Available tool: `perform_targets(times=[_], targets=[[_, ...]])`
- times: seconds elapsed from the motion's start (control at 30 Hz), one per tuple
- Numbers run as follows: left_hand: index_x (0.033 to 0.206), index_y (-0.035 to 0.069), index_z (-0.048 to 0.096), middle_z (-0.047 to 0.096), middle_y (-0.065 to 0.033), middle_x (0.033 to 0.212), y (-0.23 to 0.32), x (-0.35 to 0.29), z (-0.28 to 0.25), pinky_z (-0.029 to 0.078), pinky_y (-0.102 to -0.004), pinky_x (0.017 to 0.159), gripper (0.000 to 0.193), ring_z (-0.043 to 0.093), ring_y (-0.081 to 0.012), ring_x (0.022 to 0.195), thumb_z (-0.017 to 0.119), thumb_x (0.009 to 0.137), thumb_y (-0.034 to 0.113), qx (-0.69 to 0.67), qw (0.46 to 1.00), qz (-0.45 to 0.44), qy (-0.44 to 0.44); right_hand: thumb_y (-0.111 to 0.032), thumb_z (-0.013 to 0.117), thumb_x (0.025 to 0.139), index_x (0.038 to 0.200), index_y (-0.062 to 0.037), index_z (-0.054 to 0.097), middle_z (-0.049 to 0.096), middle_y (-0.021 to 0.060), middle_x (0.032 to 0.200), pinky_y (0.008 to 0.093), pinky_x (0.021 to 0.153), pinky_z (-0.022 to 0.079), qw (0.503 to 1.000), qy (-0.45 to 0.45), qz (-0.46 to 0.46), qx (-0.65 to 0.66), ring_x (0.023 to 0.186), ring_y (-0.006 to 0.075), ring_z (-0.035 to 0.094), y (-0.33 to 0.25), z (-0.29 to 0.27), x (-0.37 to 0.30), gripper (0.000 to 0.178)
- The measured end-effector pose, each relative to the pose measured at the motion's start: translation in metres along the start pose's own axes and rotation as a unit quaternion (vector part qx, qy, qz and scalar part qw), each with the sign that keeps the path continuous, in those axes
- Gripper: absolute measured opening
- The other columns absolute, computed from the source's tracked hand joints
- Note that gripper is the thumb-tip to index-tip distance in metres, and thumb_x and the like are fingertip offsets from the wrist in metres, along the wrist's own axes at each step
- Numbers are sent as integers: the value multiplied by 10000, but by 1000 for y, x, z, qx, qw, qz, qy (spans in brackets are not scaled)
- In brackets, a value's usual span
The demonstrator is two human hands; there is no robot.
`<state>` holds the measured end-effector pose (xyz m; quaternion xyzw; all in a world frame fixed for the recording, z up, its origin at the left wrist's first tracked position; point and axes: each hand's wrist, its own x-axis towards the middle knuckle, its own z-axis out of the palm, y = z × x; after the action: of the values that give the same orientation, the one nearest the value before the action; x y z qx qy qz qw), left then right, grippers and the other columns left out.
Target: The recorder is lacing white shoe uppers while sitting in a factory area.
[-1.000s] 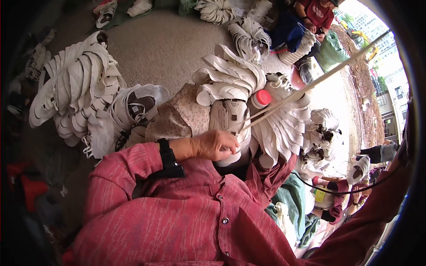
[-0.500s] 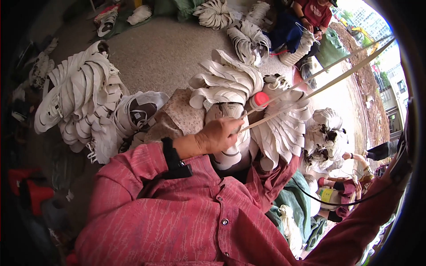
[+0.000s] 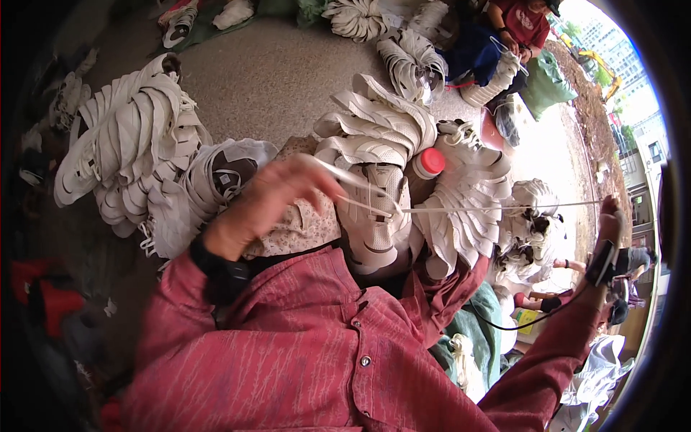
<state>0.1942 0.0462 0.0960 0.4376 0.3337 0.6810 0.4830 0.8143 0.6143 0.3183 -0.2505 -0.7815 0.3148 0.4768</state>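
Note:
A white shoe upper [image 3: 381,241] with a beige tongue lies across my lap, its toe toward me. My left hand [image 3: 270,198], smeared by motion, is just left of it with curled fingers. A pale shoelace [image 3: 497,209] stretches taut from the upper's eyelets to my right hand [image 3: 610,216], far out to the right and closed on it. Another blurred length of lace loops from my left fingers to the eyelets. Beyond the upper leans a fanned stack of white shoe uppers [image 3: 374,122]. A second stack [image 3: 464,209] stands to its right.
A bottle with a red cap [image 3: 430,162] stands between the two stacks. Piles of uppers [image 3: 137,137] rise at the left, with others at the far side [image 3: 414,68]. At the top right, a person in a red shirt [image 3: 518,29] handles a stack. Green sacks [image 3: 547,83] lie nearby.
My left hand has moved left, away from the upper's eyelets. My right hand has come lower into view, and the lace now runs nearly level instead of slanting up in two strands.

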Motion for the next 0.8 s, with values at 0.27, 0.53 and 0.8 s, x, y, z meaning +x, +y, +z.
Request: perform_targets(times=[0.27,0.53,0.8], targets=[[878,69,690,707,-72,824,15,-94,-93,473,-301,572,383,663,-198,710,581,921,434,393,789,-275,383,-194,560,961,1108,-3,620,693,89,931,234,521,456,968,42,241,62,580,108,560,-31,391,-148,248],[956,35,659,656,-113,901,-33,25,22,489,-342,766,122,627,-249,854,644,853,99,595,801,69,22,-103,624,856,938,-16,661,661,81,776,297,650,483,896,-388,215,-36,673,138,595,-70,490,-242,125],[886,59,656,628,-121,907,-126,90,53,491,-399,797,137,616,-309,901,609,835,177,512,857,-6,-56,-184,657,888,941,14,669,632,13,726,236,620,453,887,-382,259,-5,691,57,543,-74,490,-250,205]])
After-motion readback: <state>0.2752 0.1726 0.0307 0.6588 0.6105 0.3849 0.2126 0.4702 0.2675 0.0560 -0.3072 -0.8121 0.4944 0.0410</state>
